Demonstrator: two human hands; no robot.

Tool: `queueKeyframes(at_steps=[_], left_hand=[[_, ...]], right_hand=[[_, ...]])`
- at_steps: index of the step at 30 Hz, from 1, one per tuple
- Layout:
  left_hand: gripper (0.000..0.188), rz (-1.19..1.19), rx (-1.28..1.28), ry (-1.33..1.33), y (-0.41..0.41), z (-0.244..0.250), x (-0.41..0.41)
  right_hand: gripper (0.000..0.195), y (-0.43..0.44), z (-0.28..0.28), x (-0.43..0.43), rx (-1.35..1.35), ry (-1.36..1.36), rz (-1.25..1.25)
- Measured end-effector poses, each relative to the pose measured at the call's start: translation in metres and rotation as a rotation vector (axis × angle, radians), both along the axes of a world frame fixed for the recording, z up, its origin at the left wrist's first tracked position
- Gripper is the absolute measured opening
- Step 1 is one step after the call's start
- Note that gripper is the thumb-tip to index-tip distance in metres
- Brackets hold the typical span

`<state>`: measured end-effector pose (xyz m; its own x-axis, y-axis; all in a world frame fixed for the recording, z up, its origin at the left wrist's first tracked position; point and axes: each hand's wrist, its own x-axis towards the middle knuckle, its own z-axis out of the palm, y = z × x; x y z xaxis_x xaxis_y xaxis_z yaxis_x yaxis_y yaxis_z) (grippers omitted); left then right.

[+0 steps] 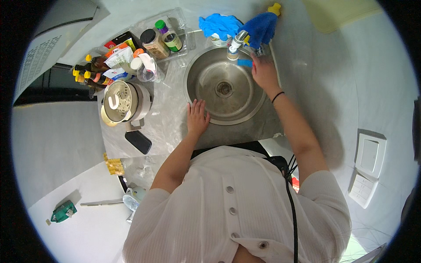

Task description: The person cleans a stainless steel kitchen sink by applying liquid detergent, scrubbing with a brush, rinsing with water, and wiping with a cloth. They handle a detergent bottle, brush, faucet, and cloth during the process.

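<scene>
My left hand (pixel 197 119) rests with its fingers on the near left rim of a round steel sink (pixel 197 72). At the sink's far right edge, my right hand (pixel 264 73) is closed around something red, of which only a bit shows. A blue strip (pixel 245 63) sticks out beside its fingertips; whether it belongs to the held thing I cannot tell. Just left of that hand, a faucet (pixel 234 47) reaches over the basin. A dark blue cloth (pixel 262 30) hangs behind the faucet, and light blue gloves (pixel 219 25) lie over a white tub (pixel 219 40).
On the counter's left stand a lidded electric pot (pixel 143 100), sauce bottles (pixel 98 62), a plastic cup (pixel 144 73) and a clear tray (pixel 184 23) with seasoning jars. A smartphone (pixel 138 142) lies near the front edge. A wall (pixel 315 75) rises close on the right.
</scene>
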<state>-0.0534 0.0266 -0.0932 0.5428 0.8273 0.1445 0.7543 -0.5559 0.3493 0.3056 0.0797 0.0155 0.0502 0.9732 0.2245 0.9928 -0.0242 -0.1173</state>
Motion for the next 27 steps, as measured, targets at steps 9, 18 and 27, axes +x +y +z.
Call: queueKeyframes(at_steps=[9,18,27], left_hand=[[0.048,0.010,-0.026,-0.067,0.001,0.008,0.004],[0.044,0.039,-0.024,-0.104,-0.001,0.005,0.003],[0.044,0.033,-0.032,-0.086,0.000,0.004,0.002]], right_hand=[[0.021,0.019,-0.088,-0.004,-0.792,1.022,-0.303],[0.025,0.046,-0.073,0.005,-1.006,1.465,-0.584],[0.018,0.057,-0.032,-0.005,-0.935,1.265,-0.490]])
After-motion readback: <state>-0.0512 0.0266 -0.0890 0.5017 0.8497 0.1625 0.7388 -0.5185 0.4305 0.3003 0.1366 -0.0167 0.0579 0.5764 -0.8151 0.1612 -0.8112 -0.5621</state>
